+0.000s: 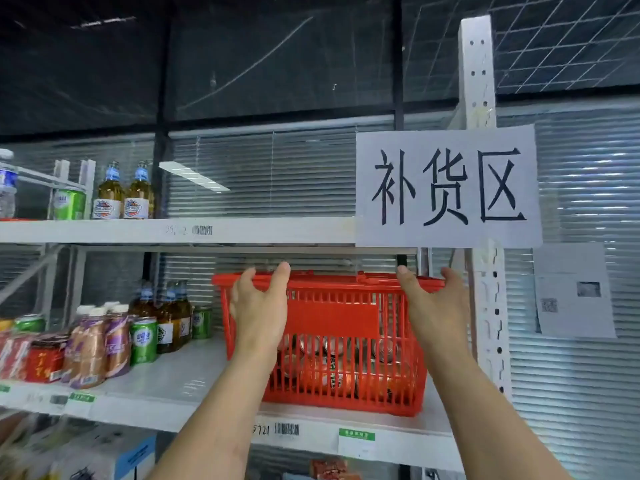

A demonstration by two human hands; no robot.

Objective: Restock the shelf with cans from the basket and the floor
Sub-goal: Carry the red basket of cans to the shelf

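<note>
A red plastic basket (332, 317) stands on the middle shelf (166, 386) at the right, under the upper board. Several cans (322, 372) lie inside it, seen through the slats. My left hand (258, 306) is raised in front of the basket's left side, fingers spread near the rim, holding nothing. My right hand (434, 303) is up at the basket's right rim, thumb and fingers apart; whether it touches the rim is unclear.
Bottles and green cans (143, 339) stand on the middle shelf to the left, with red jars (45, 358) beside them. The upper shelf (173, 230) carries two bottles (124, 192) and a green can. A white paper sign (448, 187) hangs on the right upright post (488, 306).
</note>
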